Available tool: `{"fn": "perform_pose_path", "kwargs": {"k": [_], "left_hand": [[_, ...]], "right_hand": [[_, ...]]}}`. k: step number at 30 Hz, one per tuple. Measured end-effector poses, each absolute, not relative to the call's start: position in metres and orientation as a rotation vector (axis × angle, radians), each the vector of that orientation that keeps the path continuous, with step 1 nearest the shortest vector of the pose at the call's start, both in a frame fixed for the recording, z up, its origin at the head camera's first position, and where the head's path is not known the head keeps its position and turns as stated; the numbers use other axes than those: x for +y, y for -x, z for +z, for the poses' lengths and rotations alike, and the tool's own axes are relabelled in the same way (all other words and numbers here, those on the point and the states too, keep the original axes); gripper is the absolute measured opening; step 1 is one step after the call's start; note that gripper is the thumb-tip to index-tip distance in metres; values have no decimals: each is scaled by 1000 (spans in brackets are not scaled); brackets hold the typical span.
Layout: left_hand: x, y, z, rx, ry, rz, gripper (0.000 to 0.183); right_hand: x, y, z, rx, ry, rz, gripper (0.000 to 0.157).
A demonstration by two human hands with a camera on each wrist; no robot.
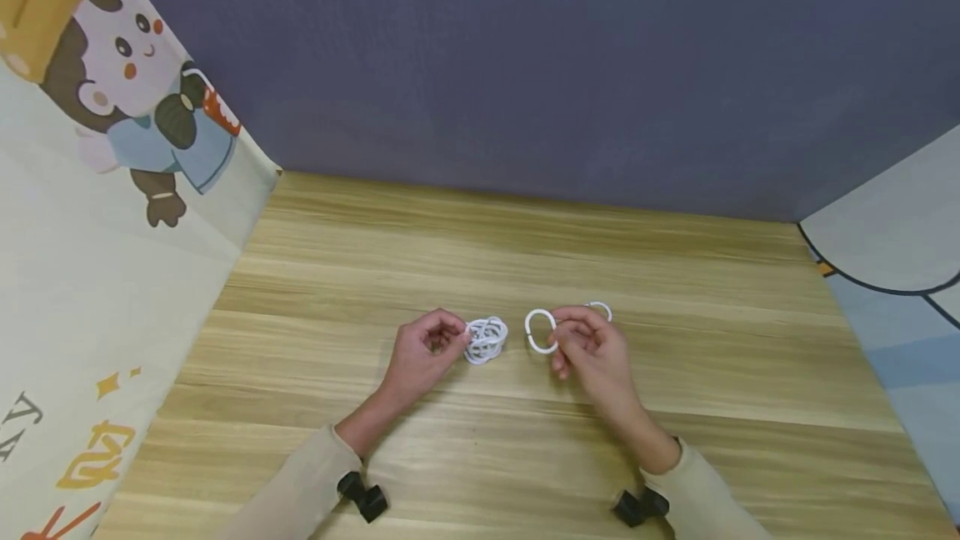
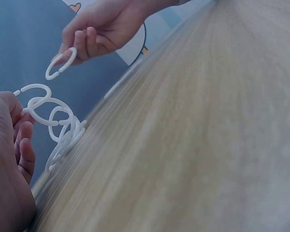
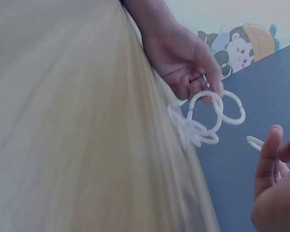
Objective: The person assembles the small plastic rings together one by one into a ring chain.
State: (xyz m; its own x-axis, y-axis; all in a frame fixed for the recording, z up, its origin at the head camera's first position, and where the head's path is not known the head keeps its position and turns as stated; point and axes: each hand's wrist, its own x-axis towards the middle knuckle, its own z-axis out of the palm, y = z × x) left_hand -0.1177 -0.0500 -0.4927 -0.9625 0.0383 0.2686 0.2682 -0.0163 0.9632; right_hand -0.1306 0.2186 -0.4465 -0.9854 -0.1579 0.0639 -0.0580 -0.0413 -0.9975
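Observation:
My left hand (image 1: 423, 357) pinches the end of a chain of white plastic rings (image 1: 486, 340), each with a small gap. In the left wrist view, the upper rings (image 2: 54, 123) hang interlinked from the fingertips, and the lower ones bunch against the tabletop. To the right, my right hand (image 1: 596, 352) holds a single white split ring (image 1: 528, 327) between thumb and fingers. That ring stands apart from the chain, its gap facing the left hand. Another white ring (image 1: 604, 307) shows behind the right hand, partly hidden by it.
The wood-grain tabletop (image 1: 480, 457) meets a dark blue-grey panel (image 1: 525, 65) at the back. A cartoon-printed cloth (image 1: 112, 273) borders the left side, and another printed surface (image 1: 892, 307) the right. Black wrist mounts (image 1: 363, 497) sit on both sleeves.

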Motion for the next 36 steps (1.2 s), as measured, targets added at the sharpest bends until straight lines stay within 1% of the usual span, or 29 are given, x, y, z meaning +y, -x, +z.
{"fn": "perform_pose_path", "kwargs": {"k": [7, 16, 23, 36], "left_hand": [[-50, 118, -491, -2092, 339, -2102, 9], [-51, 119, -496, -2091, 344, -2087, 6], [-52, 119, -497, -2108, 343, -2066, 5], [-51, 118, -496, -2140, 336, -2021, 6]], "right_hand": [[204, 131, -437, 2048, 248, -2228, 29], [184, 134, -431, 1964, 321, -2266, 33], [175, 135, -428, 1990, 261, -2234, 34], [174, 134, -432, 2043, 179, -2109, 36]]}}
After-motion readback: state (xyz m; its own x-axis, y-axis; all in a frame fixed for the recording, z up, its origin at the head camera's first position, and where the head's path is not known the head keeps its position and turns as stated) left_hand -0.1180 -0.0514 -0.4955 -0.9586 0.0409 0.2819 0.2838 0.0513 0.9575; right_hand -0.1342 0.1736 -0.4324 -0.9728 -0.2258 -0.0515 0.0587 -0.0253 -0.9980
